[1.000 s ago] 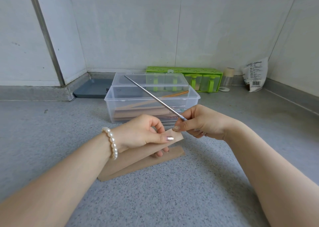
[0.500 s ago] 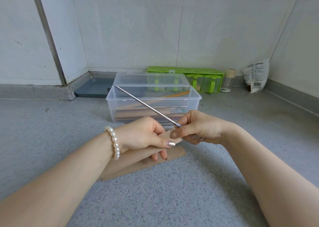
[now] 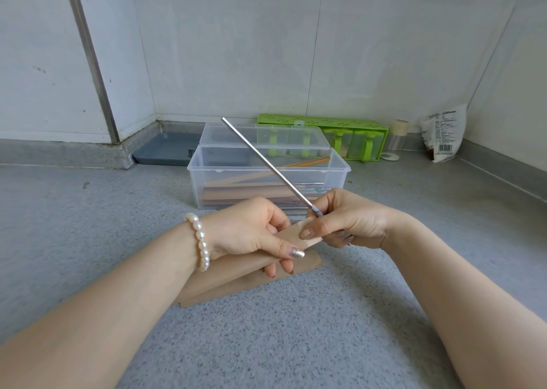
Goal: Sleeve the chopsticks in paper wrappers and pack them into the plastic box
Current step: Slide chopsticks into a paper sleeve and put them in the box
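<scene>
Left hand: the left hand (image 3: 251, 231) grips a brown paper wrapper (image 3: 236, 266) between thumb and curled fingers, holding it just above the desk (image 3: 296, 344); a pearl bracelet (image 3: 201, 242) sits on that wrist.
Right hand: the right hand (image 3: 344, 218) pinches the lower end of a metal chopstick (image 3: 266, 163), its thumb touching the wrapper's open end.
Chopstick: slanting up and away to the left, its lower tip at the wrapper's mouth, its shaft crossing in front of the box.
Spare wrapper: a second paper wrapper (image 3: 307, 267) lies flat on the desk, under the held one.
Plastic box: the clear plastic box (image 3: 207, 187) stands open behind the hands, with sleeved chopsticks (image 3: 236, 195) lying inside.
Behind: a green rack (image 3: 322, 122) against the wall.
</scene>
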Tool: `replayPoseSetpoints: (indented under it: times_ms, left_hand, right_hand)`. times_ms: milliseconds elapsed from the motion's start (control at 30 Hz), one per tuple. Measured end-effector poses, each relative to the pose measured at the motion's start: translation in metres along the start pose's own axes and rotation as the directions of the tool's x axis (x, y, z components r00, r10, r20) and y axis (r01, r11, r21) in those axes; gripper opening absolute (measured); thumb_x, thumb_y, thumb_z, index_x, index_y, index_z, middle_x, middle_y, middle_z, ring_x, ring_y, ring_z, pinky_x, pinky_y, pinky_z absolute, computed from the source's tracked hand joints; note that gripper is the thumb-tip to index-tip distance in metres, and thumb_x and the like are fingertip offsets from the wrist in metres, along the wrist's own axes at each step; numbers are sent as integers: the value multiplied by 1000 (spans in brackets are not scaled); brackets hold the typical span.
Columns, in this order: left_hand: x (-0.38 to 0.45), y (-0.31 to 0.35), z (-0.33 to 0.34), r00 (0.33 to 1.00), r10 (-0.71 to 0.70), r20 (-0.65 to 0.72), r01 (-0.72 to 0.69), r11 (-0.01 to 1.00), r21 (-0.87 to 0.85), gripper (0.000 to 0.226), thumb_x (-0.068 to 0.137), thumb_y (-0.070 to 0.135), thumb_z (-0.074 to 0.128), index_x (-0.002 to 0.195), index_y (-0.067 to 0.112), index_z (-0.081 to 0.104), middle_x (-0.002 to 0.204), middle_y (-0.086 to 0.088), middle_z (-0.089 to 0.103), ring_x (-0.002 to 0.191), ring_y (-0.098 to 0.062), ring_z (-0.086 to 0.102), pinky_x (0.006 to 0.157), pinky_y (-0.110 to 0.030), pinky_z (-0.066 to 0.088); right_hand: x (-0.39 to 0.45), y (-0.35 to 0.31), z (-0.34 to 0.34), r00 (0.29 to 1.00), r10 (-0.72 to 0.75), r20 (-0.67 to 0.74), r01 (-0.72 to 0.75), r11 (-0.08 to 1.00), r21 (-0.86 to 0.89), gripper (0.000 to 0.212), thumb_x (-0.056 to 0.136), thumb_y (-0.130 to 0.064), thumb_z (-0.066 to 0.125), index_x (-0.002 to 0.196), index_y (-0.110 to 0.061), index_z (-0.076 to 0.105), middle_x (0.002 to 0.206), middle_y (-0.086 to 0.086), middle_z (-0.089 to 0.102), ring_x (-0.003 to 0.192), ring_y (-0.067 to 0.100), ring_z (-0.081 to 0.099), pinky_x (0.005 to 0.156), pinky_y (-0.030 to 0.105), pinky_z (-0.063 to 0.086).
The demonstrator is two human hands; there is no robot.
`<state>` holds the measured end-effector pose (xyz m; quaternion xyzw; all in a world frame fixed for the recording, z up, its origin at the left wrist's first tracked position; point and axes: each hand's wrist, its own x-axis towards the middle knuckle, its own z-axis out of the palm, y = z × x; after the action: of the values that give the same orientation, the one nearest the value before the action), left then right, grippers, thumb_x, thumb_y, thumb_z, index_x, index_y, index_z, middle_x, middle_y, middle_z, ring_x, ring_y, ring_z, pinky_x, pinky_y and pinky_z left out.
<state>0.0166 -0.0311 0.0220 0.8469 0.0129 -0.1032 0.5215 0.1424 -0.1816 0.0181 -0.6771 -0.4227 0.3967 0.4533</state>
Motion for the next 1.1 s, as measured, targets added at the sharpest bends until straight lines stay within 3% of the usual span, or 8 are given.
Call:
replayPoseSetpoints:
  times_ms: [200,367,533,733,867,967,1033,1100]
  left_hand:
    - [2,-1,1,1000,-2,-10,3,1000,26,15,84,19,65,83,4,63,67,-2,71,47,-9,60,56,-24,49]
    - [5,-2,2,999,-31,7,31,999,-8,33,90,30,53,102,2,65,72,-1,67,56,-8,57,63,-25,48]
    - [6,-3,-1,999,-41,-36,34,983,-183,36,91,30,50,108,0,62,65,0,49,50,-9,42,49,-22,42]
    - [6,-2,-7,989,-11,-150,-2,997,-83,21,87,31,56,88,14,67,66,3,45,52,-6,34,47,-19,27]
    - [5,-1,-10,984,15,-176,-28,997,-72,40,71,52,57,76,13,65,56,7,38,51,-7,33,49,-21,27]
    - [8,-4,-8,978,47,-205,-42,999,28,42,67,50,67,90,15,72,60,5,52,58,-5,45,60,-20,37]
    - [9,-6,-7,977,55,-205,-45,997,55,47,58,51,77,91,18,73,79,-4,63,74,-12,52,75,-26,40]
    - [10,-7,-5,971,29,-236,-19,999,46,51,56,42,80,98,17,68,83,-2,67,77,-11,58,76,-24,45]
  right_hand:
    - [3,0,4,1000,23,-6,-23,998,-51,16,62,-9,80,56,-17,68,48,2,36,40,10,22,44,23,12]
    - [5,1,1,995,-62,-83,63,998,13,17,57,0,78,65,-16,75,53,4,53,43,12,25,42,20,17]
    - [6,1,1,974,-108,-197,124,990,71,26,65,7,70,57,-18,73,47,-1,56,40,9,27,44,22,15]
    - [6,2,-3,967,-62,-245,91,990,109,27,72,14,63,62,-9,73,60,7,66,39,8,29,43,20,16]
    - [9,5,-4,944,-61,-324,101,989,108,30,71,15,64,59,-12,73,58,8,54,43,11,27,42,19,19]
    - [9,4,-2,946,-72,-317,110,988,104,24,67,10,67,61,-12,73,57,7,55,44,11,27,41,20,19]
    - [9,5,-2,944,-71,-323,108,989,98,30,72,11,65,60,-15,73,56,5,54,43,10,27,41,19,19]
    - [9,7,-4,943,-69,-327,105,990,95,37,77,14,60,59,-16,73,52,1,55,41,8,28,41,19,20]
